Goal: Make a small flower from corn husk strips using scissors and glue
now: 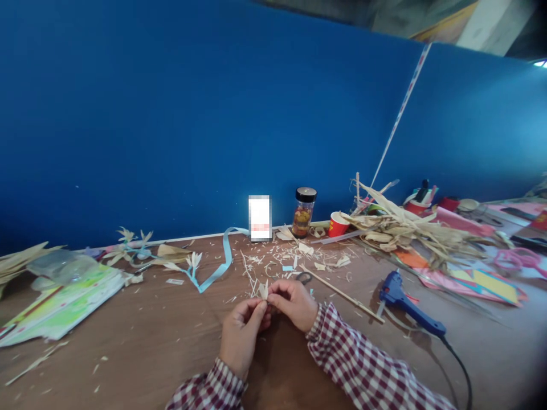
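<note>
My left hand (243, 336) and my right hand (294, 303) meet over the brown table (141, 353), both pinching a small pale piece of dried husk (263, 290) between the fingertips. The husk's pointed tips stick up above my fingers. Both sleeves are red-and-white check. Scissors (304, 277) lie just behind my right hand, partly hidden by it. A thin wooden stick (342, 294) lies to the right of my hands.
A blue glue gun (404, 300) with a black cord lies to the right. Behind it sits a heap of dried husks (405, 230), a red cup (338, 224) and a jar (303, 212). Light blue ribbon (219, 267), husk flowers (128, 247) and printed sheets (60, 302) lie left. A blue wall stands behind.
</note>
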`<act>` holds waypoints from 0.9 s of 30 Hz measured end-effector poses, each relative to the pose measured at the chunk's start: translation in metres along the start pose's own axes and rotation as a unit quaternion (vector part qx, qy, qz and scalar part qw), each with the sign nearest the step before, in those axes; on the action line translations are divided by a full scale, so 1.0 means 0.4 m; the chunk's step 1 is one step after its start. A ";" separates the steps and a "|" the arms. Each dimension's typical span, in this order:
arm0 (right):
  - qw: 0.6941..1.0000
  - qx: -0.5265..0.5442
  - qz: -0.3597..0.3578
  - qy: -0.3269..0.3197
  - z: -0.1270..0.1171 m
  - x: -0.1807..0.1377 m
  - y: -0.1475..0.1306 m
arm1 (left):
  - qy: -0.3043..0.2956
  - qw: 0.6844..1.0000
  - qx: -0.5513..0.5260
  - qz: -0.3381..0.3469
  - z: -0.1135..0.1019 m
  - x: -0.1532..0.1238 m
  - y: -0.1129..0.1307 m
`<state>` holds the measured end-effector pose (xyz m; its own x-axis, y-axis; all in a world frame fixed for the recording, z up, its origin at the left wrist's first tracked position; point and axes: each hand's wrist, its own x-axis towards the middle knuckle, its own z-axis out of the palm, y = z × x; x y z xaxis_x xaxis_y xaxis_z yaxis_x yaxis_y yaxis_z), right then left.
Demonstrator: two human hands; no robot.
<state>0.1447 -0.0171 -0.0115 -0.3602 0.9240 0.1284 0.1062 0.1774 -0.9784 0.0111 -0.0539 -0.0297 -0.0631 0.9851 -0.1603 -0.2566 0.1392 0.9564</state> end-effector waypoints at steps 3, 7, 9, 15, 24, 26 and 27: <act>1.000 -0.015 -0.002 0.011 0.003 -0.001 0.003 | -0.003 1.000 -0.002 -0.003 0.000 0.003 -0.002; 0.999 -0.025 -0.012 0.015 0.007 -0.001 0.008 | -0.007 1.000 -0.003 0.004 0.000 0.006 -0.005; 1.000 -0.018 -0.008 0.015 0.008 -0.001 0.010 | -0.004 1.000 0.000 0.006 -0.001 0.005 -0.006; 1.000 -0.001 0.002 0.014 0.010 -0.004 0.003 | 0.004 1.000 0.003 0.008 -0.006 0.002 -0.002; 0.998 0.050 0.016 0.041 0.013 -0.001 0.006 | 0.005 1.000 0.011 0.019 -0.003 0.003 -0.004; 0.998 0.051 0.016 0.042 0.014 -0.001 0.006 | 0.007 1.000 0.010 0.022 -0.002 0.001 -0.003; 0.998 0.049 0.016 0.043 0.014 -0.002 0.006 | 0.006 1.000 0.010 0.023 -0.001 0.001 -0.002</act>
<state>0.1401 -0.0193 -0.0148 -0.2767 0.9550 0.1067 0.0237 0.1178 -0.9928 0.0108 -0.0538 -0.0306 -0.0867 0.9890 -0.1197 -0.2329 0.0967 0.9677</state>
